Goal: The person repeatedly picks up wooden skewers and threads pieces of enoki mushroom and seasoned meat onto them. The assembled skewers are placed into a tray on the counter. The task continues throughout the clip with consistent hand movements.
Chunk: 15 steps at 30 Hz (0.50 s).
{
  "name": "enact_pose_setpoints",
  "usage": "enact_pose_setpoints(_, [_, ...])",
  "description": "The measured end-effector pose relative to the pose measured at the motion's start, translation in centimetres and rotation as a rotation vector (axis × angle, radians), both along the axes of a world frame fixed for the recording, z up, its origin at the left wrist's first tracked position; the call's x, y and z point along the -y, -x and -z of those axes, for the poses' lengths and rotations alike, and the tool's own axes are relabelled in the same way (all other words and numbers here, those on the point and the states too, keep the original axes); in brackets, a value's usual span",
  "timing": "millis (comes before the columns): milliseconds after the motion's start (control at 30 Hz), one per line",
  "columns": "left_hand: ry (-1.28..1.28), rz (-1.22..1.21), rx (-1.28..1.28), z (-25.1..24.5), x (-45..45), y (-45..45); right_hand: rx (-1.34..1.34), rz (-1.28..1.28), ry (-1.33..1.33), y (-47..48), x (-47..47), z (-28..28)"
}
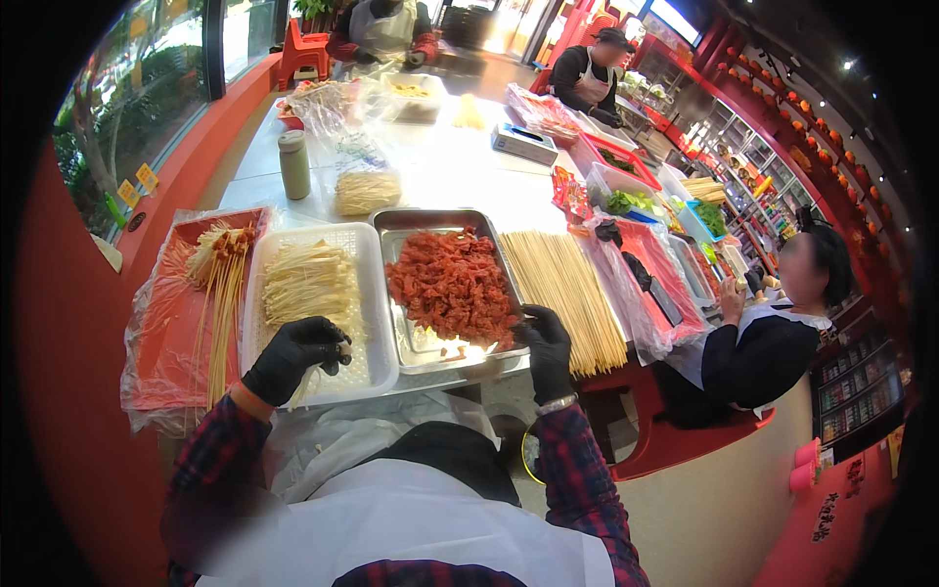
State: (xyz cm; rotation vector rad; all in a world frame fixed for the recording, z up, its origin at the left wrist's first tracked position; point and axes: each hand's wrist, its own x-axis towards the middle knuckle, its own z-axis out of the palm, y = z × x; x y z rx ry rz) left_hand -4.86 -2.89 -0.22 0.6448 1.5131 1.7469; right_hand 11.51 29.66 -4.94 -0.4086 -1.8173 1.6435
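Note:
My left hand (297, 359), in a black glove, pinches a small bunch of enoki mushrooms (304, 385) whose pale strands hang below the fingers. It is over the front of a white plastic basket (374, 378), where more enoki (308, 279) lies in a heap. Right of that basket is a steel tray (418, 359) of red marinated meat slices (455, 279). My right hand (546, 348), also gloved, reaches the tray's right rim with its fingertips at the meat's edge. Whether they grip a slice is hidden. Bamboo skewers (561, 293) lie in a dense row beside the tray.
At far left, a red tray (158, 352) lined with clear plastic holds skewered enoki and meat (220, 264). A green bottle (294, 165) and bagged enoki (367, 192) stand behind. A phone (664, 302) lies on a plastic-covered red tray (645, 242). A co-worker (763, 337) sits right.

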Motion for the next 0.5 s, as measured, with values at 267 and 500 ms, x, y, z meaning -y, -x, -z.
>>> enact_pose_setpoints(267, [-0.079, -0.066, 0.053, 0.2, 0.2, -2.2, 0.491, 0.119, -0.825, 4.8, -1.9, 2.6])
enact_pose_setpoints(500, [-0.085, -0.058, 0.054, 0.4, 0.9, -3.0, 0.850, 0.208, -1.202, 8.3, 0.8, 1.4])
